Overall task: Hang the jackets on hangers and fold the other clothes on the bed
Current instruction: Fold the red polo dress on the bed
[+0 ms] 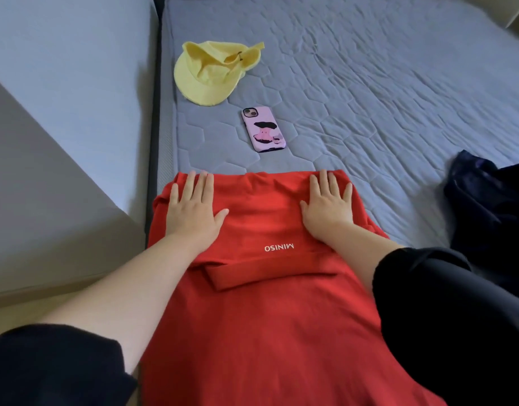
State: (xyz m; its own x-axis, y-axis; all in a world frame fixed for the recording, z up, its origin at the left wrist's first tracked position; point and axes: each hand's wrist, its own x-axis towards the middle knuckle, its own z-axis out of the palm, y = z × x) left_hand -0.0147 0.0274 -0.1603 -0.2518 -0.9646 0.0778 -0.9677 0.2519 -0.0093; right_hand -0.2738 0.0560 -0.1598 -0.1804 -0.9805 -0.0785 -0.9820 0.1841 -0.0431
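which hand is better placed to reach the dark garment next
Likely right: the right hand presses the red MINISO shirt on the side nearest the dark garment; the left hand lies across the shirt, farther away.

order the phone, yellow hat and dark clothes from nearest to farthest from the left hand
1. Phone, just beyond the left hand, toward the middle.
2. Yellow hat, farther up the bed.
3. Dark clothes, far right, past the right hand.
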